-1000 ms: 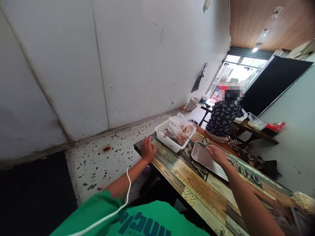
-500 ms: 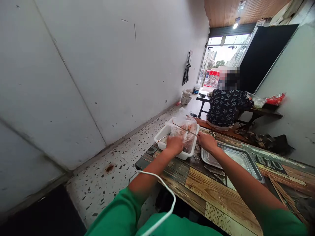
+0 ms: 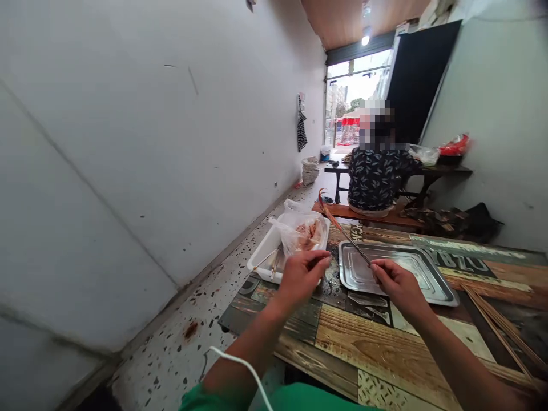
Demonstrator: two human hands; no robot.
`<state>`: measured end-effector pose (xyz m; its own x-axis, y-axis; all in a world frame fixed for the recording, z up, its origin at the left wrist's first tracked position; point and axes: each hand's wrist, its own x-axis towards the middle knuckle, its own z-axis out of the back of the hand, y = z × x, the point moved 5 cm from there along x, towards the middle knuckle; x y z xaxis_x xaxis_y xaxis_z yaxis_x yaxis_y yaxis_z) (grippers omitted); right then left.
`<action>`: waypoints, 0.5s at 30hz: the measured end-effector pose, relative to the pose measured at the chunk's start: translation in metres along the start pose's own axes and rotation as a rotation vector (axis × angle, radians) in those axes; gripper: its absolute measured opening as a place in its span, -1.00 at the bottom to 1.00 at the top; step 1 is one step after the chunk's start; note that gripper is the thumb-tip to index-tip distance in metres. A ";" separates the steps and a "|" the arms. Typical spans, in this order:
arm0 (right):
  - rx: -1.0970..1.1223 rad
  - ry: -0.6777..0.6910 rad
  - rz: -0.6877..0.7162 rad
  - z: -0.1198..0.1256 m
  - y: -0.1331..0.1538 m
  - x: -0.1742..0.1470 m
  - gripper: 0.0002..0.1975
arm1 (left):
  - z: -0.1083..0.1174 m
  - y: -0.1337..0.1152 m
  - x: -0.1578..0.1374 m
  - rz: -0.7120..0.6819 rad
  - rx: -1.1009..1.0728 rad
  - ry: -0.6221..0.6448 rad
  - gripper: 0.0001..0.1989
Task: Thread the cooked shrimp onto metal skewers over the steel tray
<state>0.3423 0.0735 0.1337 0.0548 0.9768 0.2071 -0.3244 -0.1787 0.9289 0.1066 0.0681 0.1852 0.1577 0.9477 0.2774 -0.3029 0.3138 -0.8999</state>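
- The skewer (image 3: 346, 238) slants up and away from my right hand (image 3: 396, 283), out over the near left corner of the metal tray (image 3: 432, 285), with a strip of reddish meat (image 3: 324, 208) on its far tip.
- My right hand is pinched closed on the skewer's near end, fingertips tight around the thin stick.
- My left hand (image 3: 302, 278) hovers just beside the white tub (image 3: 262, 254), fingers curled together; whether anything sits between them I cannot tell.
- The bag of meat (image 3: 302, 233) lies open in the tub, near the skewer's tip.
- To do this well, I judge I should keep the stick steady and low, bring the meat to the point rather than stab, and keep my fingertips off the line of the tip.
- Spare sticks (image 3: 499, 325) lie on the table (image 3: 377, 348) to my right.
- Another person (image 3: 377, 177) sits at the next table, well apart.
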 end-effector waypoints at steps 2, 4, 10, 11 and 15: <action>0.127 -0.087 -0.097 0.000 -0.009 -0.024 -0.44 | -0.042 0.012 0.007 0.159 -0.275 0.071 -0.64; 0.211 -0.148 -0.186 -0.002 -0.019 -0.045 -0.40 | -0.085 0.023 0.012 0.251 -0.457 0.119 -0.65; 0.349 -0.281 -0.327 0.000 -0.046 -0.083 -0.43 | -0.158 0.048 0.012 0.462 -0.693 0.226 -0.72; 0.361 -0.287 -0.340 0.001 -0.049 -0.086 -0.45 | -0.162 0.051 0.011 0.487 -0.693 0.241 -0.73; 0.396 -0.290 -0.394 0.002 -0.057 -0.094 -0.47 | -0.170 0.062 0.008 0.558 -0.702 0.267 -0.77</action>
<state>0.3574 -0.0079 0.0623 0.3712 0.9162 -0.1507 0.1433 0.1039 0.9842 0.2488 0.0856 0.0749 0.3979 0.8787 -0.2638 0.2235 -0.3717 -0.9010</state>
